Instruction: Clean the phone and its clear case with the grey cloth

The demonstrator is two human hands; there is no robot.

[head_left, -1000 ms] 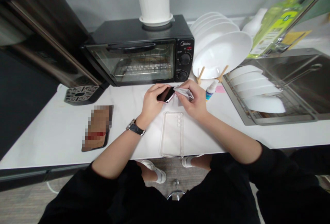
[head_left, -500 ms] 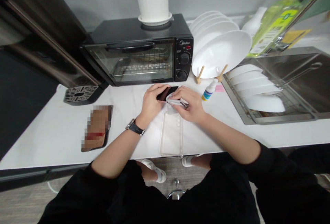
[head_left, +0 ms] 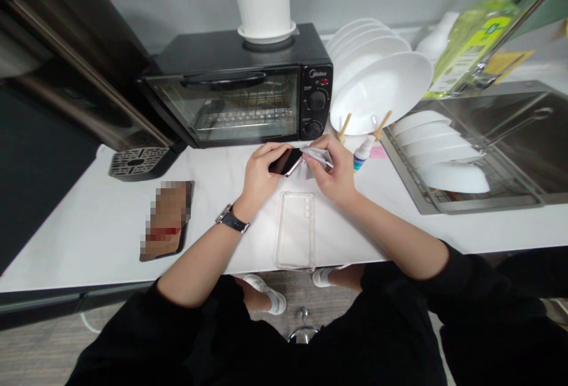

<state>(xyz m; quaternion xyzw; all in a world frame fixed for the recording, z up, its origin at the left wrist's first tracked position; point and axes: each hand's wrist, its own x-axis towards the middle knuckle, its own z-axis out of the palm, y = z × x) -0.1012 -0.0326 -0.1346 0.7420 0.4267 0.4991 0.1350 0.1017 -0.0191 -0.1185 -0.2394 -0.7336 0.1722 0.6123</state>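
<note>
My left hand, with a watch on its wrist, grips a smartphone by its left end; the phone has a dark screen and a pinkish edge. In my right hand is a folded pale wiping cloth, pinched between thumb and fingers at the phone's right end. Whether the cloth touches the phone there, I cannot tell. Below both hands a clear phone case lies flat near the counter's front edge. A small spray bottle stands just right of my right hand, partly covered by it.
Behind my hands sits a black toaster oven with a white pot on top. White plates stand in a rack, beside a sink holding bowls. Another phone lies at left, near a dark machine's drip tray.
My right hand has moved up and right with the cloth, away from the middle of the phone. More of the phone's right edge and the clear case shows. My left hand has stayed put.
</note>
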